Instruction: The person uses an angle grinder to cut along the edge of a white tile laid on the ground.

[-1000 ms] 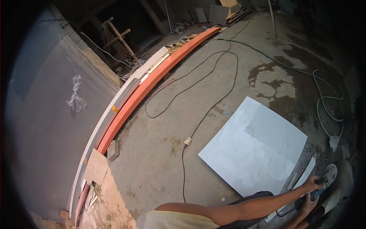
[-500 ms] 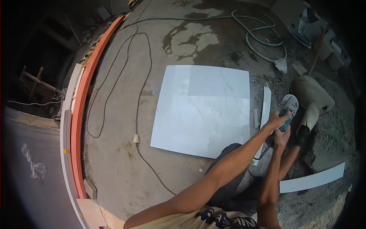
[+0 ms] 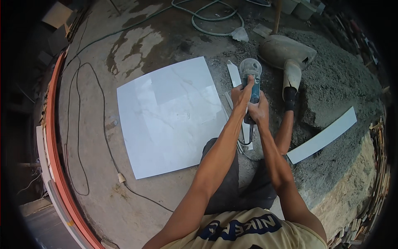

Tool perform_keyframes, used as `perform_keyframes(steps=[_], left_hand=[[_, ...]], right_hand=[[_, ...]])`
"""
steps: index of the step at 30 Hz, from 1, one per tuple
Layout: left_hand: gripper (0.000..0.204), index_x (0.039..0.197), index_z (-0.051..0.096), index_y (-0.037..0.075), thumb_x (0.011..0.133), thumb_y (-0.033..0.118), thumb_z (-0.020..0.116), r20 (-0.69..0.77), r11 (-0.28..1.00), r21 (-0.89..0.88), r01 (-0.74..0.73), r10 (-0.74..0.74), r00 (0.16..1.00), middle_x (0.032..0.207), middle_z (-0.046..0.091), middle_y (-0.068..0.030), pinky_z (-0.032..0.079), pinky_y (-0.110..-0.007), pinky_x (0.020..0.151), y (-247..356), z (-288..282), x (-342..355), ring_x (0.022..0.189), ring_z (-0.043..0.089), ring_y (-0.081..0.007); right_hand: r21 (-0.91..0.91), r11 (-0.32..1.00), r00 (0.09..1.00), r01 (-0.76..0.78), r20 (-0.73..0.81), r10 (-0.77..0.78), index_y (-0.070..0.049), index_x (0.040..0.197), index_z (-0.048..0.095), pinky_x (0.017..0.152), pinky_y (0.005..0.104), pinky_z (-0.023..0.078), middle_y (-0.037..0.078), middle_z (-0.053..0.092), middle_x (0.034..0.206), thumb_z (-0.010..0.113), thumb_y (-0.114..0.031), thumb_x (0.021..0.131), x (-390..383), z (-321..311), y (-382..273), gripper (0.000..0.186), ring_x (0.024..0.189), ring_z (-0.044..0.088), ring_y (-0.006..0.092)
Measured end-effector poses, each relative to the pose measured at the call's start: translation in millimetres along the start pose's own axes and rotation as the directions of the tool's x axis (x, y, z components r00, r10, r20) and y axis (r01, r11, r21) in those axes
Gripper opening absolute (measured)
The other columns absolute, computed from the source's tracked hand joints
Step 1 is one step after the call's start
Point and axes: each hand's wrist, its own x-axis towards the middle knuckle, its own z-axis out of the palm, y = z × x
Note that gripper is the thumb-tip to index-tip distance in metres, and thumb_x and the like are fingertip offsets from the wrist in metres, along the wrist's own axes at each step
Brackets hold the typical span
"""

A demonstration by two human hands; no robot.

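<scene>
Both my hands are closed around an angle grinder (image 3: 253, 89) with a teal body and a dusty round head pointing away from me. My left hand (image 3: 241, 95) grips its body, thumb along the top. Just behind it, my right hand (image 3: 259, 110) wraps the rear part, from which a dark cord runs down. To the left lies a large white, faintly veined tile (image 3: 166, 124), flat on the concrete. A narrow white tile strip (image 3: 234, 74) lies below and beside the grinder, partly hidden by my hands.
Another white strip (image 3: 323, 135) rests on grey rubble at right. My dusty shoe (image 3: 292, 74) touches a rounded grey shovel-like piece (image 3: 286, 50). A hose (image 3: 215, 31) coils at the back. Left are a cable connector (image 3: 121, 178) and long orange lengths (image 3: 54, 145).
The view has turned to the right, so the tile and hose appear farther left. Both hands still hold the grinder, which now points more straight ahead.
</scene>
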Motion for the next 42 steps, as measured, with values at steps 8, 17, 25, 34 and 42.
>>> perform_keyframes(steps=[8,17,25,34,42], left_hand=[[0.069,0.08,0.073,-0.002,0.079,0.068,0.072,0.169,0.996,0.091,0.0,-0.015,0.986,0.08,0.067,-0.0073,0.047,-0.029,0.068,37,-21,-20,0.076,0.061,-0.0139],[0.088,0.133,0.054,-0.011,0.083,0.058,0.073,-0.077,0.881,0.454,-0.13,0.184,0.98,0.129,0.06,-0.0283,0.043,-0.039,0.106,0,-210,1,0.124,0.057,-0.0351],[0.082,0.144,0.047,0.001,0.087,0.059,0.063,-0.056,0.134,0.99,-0.031,0.597,0.8,0.157,0.03,-0.0248,0.007,-0.064,0.117,-102,-310,-4,0.147,0.02,-0.0465],[0.09,0.154,0.036,0.012,0.088,0.072,0.05,-0.165,0.028,0.984,0.176,0.517,0.84,0.163,0.016,-0.0206,-0.005,-0.072,0.111,-79,-287,47,0.15,0.006,-0.0472],[0.096,0.157,0.026,0.013,0.087,0.075,0.047,-0.256,0.085,0.967,0.241,0.342,0.904,0.165,0.007,-0.0212,-0.007,-0.073,0.11,-50,-290,74,0.151,-0.002,-0.0443]], right_hand=[[0.269,0.96,0.997,-0.081,0.039,0.073,0.003,0.114,0.054,0.076,0.0318,0.051,0.009,0.064,0.095,0.085,-0.025,0.068,12,13,21,0.062,0.084,0.063,0.0194],[0.728,0.605,0.947,-0.321,0.25,0.202,0.002,0.108,0.056,0.064,0.033,0.057,0.013,0.063,0.089,0.07,-0.016,0.07,20,16,-12,0.044,0.068,0.065,0.0225],[0.692,0.389,0.776,-0.608,0.412,0.478,0.008,0.106,0.057,0.07,0.0377,0.059,0.014,0.063,0.088,0.067,-0.019,0.074,77,45,0,0.044,0.072,0.066,0.0257],[0.52,0.312,0.605,-0.795,0.656,0.45,0.007,0.097,0.059,0.067,0.0379,0.059,0.016,0.063,0.082,0.064,-0.02,0.073,154,85,34,0.037,0.069,0.066,0.0281],[0.32,0.579,0.641,-0.75,0.57,0.515,0.001,0.093,0.061,0.054,0.0311,0.057,0.009,0.065,0.075,0.079,-0.022,0.075,163,55,9,0.034,0.057,0.065,0.0186]])
